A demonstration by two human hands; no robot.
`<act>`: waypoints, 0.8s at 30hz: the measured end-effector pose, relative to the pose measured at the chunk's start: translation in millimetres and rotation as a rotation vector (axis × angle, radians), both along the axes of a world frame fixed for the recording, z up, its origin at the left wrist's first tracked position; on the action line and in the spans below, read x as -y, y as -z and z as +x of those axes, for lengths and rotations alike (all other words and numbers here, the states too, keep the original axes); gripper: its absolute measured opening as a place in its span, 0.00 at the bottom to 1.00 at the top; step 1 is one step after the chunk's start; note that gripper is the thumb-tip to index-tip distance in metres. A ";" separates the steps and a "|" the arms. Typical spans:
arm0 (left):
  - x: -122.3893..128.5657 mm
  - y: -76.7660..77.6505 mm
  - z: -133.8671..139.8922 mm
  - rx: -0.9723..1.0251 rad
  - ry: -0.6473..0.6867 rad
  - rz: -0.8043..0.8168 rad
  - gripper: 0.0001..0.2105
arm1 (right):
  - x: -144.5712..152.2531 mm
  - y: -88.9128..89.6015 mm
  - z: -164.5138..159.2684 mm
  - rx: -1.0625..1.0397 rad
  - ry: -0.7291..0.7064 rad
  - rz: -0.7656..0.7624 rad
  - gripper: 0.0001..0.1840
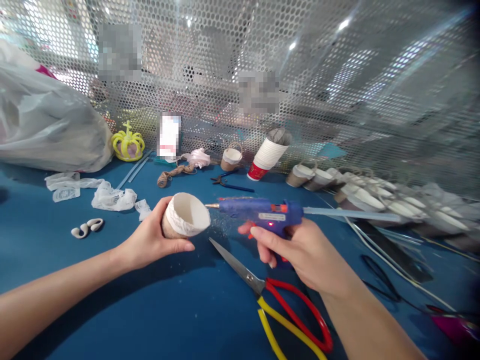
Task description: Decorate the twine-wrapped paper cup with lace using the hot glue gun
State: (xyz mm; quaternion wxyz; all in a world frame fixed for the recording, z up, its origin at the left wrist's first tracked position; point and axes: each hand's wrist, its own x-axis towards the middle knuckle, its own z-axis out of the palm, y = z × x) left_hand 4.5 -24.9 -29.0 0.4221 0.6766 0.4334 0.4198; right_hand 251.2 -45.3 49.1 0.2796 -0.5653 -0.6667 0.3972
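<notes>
My left hand (pixel 153 232) is wrapped round a small paper cup (pixel 187 217), tilted with its mouth toward the right. White lace trims the cup's rim, and its lower part is brown and rough. In my right hand (pixel 296 245) is a blue hot glue gun (pixel 247 209), gripped by its handle. A clear glue stick (pixel 348 214) sticks out of its back, and a small red light glows on its side. The gun's metal nozzle is close to the cup's rim; I cannot tell whether they touch. Below lie large scissors (pixel 249 275) with red and yellow handles.
Strips of white lace (pixel 112 195) and earbuds (pixel 87 228) lie left. Behind are twine (pixel 168 175), pliers (pixel 232 185), stacked paper cups (pixel 268 155) and a yellow crown (pixel 128 144). Several finished-looking cups (pixel 360 197) and a phone (pixel 392 250) are right. A perforated metal panel (pixel 210 60) backs the table.
</notes>
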 end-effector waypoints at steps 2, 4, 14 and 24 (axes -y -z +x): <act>0.6 -2.5 -0.6 -0.017 0.013 -0.003 0.33 | 2.9 0.8 -0.7 0.001 0.049 0.053 0.16; 2.4 -6.3 -0.7 -0.063 0.011 0.032 0.32 | 5.6 2.3 -1.7 0.086 0.087 0.144 0.17; 6.0 -9.7 0.5 -0.179 -0.079 0.209 0.28 | 7.0 9.3 0.4 0.208 0.078 0.334 0.13; 6.2 -6.9 1.8 0.210 0.051 -0.047 0.34 | -4.7 22.8 -16.1 -0.615 0.058 -0.288 0.16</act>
